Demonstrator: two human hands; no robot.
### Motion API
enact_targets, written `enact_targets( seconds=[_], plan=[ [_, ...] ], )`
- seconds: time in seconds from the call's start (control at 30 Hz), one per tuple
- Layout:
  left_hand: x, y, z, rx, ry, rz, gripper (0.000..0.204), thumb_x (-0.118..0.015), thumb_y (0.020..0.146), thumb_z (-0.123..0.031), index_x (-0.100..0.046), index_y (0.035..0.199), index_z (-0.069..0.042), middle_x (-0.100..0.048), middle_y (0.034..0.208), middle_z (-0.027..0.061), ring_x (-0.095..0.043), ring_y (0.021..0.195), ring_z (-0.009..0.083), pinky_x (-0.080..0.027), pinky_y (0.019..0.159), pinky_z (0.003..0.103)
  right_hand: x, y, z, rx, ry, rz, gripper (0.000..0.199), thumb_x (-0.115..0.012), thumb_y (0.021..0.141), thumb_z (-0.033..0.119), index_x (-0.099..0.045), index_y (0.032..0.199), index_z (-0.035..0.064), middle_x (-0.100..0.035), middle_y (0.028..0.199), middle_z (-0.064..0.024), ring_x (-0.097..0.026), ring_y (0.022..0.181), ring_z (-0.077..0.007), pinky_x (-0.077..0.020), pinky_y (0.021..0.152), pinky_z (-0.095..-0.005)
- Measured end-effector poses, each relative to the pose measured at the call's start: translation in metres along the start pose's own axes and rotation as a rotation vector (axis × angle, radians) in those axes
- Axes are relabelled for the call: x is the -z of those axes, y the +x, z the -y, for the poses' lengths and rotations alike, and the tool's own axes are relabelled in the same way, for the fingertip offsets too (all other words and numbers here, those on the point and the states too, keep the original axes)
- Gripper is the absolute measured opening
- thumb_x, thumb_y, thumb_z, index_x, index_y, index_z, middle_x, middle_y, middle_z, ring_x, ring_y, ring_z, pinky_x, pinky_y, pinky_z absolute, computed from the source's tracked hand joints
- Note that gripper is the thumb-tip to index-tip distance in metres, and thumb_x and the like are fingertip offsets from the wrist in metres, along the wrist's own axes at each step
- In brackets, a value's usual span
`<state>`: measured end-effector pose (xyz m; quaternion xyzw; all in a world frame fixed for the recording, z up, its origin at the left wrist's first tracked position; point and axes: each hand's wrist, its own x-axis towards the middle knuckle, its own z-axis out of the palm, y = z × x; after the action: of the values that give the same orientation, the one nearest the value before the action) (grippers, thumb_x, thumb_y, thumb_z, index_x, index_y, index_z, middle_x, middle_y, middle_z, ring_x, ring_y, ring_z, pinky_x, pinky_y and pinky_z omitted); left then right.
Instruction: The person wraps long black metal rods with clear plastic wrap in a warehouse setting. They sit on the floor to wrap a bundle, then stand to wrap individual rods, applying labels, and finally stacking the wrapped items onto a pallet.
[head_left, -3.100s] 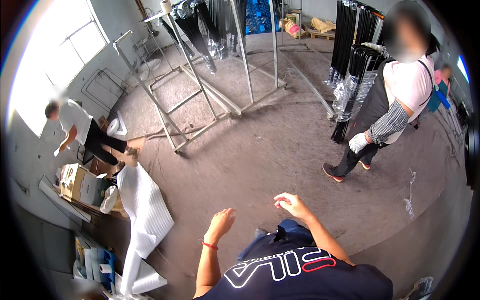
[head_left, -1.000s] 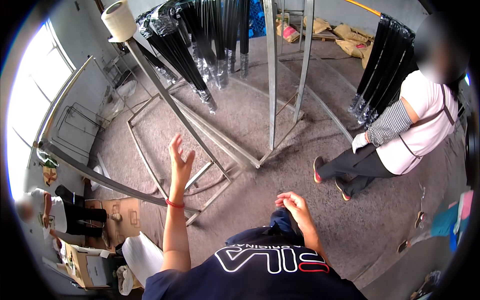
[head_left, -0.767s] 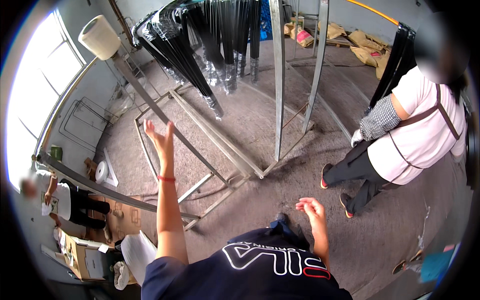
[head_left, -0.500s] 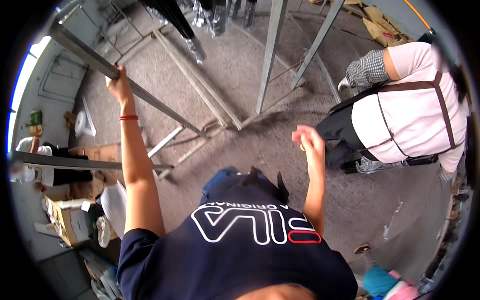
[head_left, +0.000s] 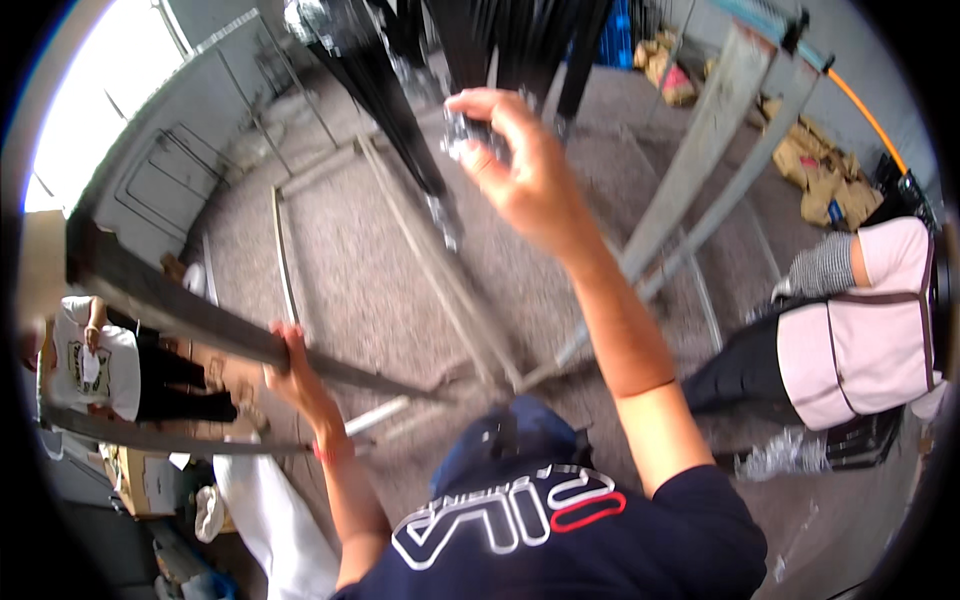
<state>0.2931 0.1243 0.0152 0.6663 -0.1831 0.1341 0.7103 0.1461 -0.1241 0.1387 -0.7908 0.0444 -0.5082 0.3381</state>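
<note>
My left hand [head_left: 292, 372] is closed around a grey metal post [head_left: 200, 318] of a tall rack frame, on the left. Raised at the upper middle, my right hand [head_left: 525, 170] has its fingers curved and apart. Clear plastic [head_left: 455, 128] shows between its thumb and forefinger; whether they touch it I cannot tell. Long black strips in bundles [head_left: 500, 40] hang around and beyond that hand. One dark bundle [head_left: 385, 110] slants down beside it and ends in clear plastic wrap.
Frame bars [head_left: 440, 270] run low across the floor. More metal posts [head_left: 700, 150] stand at right. A co-worker in a pink top [head_left: 850, 350] is close by on the right, another person [head_left: 105, 355] at far left. Brown sacks [head_left: 815, 170] lie at the back right.
My right hand has risen from beside my body up to the hanging bundles. My left hand still grips the post, and the view has shifted so more of the bundles shows.
</note>
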Motion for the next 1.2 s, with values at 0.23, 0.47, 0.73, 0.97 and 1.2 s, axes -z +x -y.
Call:
enact_targets(
  seconds=[0.23,0.47,0.73,0.97,1.2],
  plan=[
    [-0.008,0.003,-0.007,-0.037,0.058,0.045,0.028,-0.057,0.082,-0.016,-0.056,0.099,0.006,-0.06,0.089,0.0095,-0.056,0.078,0.0146,-0.043,0.072,0.027,-0.07,0.17,-0.075,0.275,-0.599,-0.144,0.038,-0.055,0.074,0.012,-0.047,0.111,0.0047,-0.045,0.114,-0.0202,-0.042,0.11,-0.0357,-0.0307,0.095,-0.0457],
    [-0.018,0.004,-0.002,-0.026,0.044,-0.046,0.03,-0.054,0.084,-0.015,-0.051,0.104,0.007,-0.059,0.083,0.0097,-0.058,0.076,0.016,-0.043,0.074,0.026,-0.101,0.337,-0.132,-0.041,-0.603,-0.093,0.039,-0.052,0.074,0.023,-0.054,0.109,0.0076,-0.061,0.09,-0.0201,-0.06,0.082,-0.0322,-0.0484,0.073,-0.0326],
    [-0.021,0.007,0.004,0.041,0.057,-0.079,0.032,-0.056,0.075,-0.011,-0.051,0.102,0.007,-0.059,0.081,0.0105,-0.055,0.074,0.0169,-0.041,0.071,0.029,-0.17,0.417,-0.239,-0.494,0.775,-0.432,0.042,-0.074,0.065,0.015,-0.056,0.097,-0.0041,-0.06,0.095,-0.014,-0.058,0.082,-0.0229,-0.0468,0.072,-0.0323],
    [-0.021,0.001,0.006,0.106,0.145,-0.254,0.028,-0.054,0.079,-0.013,-0.05,0.101,0.003,-0.055,0.077,0.0091,-0.052,0.069,0.0147,-0.041,0.068,0.025,-0.158,0.364,-0.192,-0.537,0.985,-0.155,0.028,-0.064,0.07,0.002,-0.058,0.097,-0.0015,-0.061,0.096,-0.0092,-0.056,0.087,-0.0198,-0.0391,0.081,-0.0298],
    [-0.042,0.02,0.009,0.349,0.271,-0.279,0.029,-0.043,0.084,-0.017,-0.048,0.106,0.001,-0.051,0.095,0.0079,-0.047,0.087,0.014,-0.036,0.08,0.026,-0.153,0.366,-0.207,-0.457,0.84,-0.082,0.028,-0.063,0.072,0.011,-0.058,0.096,-0.003,-0.063,0.087,-0.012,-0.061,0.078,-0.0191,-0.046,0.075,-0.0302]
  ],
)
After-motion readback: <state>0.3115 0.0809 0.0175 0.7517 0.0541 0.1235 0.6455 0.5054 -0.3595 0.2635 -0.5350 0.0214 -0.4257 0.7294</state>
